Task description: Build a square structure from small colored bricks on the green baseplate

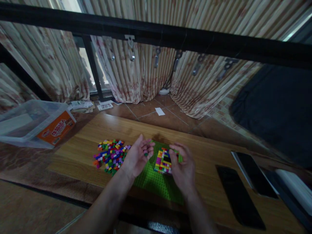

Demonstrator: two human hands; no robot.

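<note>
My left hand (138, 155) is turned palm up over the left side of the green baseplate (156, 183). Its fingers are curled around a few small building bricks (145, 152), one of them purple. On the baseplate stands a low, multicoloured block of bricks (161, 162) with a dark gap near its middle. My right hand (182, 164) is at the right edge of that block, thumb and fingers bent together. What lies between those fingertips is hidden. Left of my left hand, a loose heap of coloured bricks (113, 156) is spread on the wooden table (80, 152).
A clear plastic bin (46, 110) with an orange label stands at the far left. Two dark, flat phone-like objects (240, 196) (255, 174) lie at the right of the table. Beyond it are a black rail (156, 31) with metal hooks and striped curtains (136, 71).
</note>
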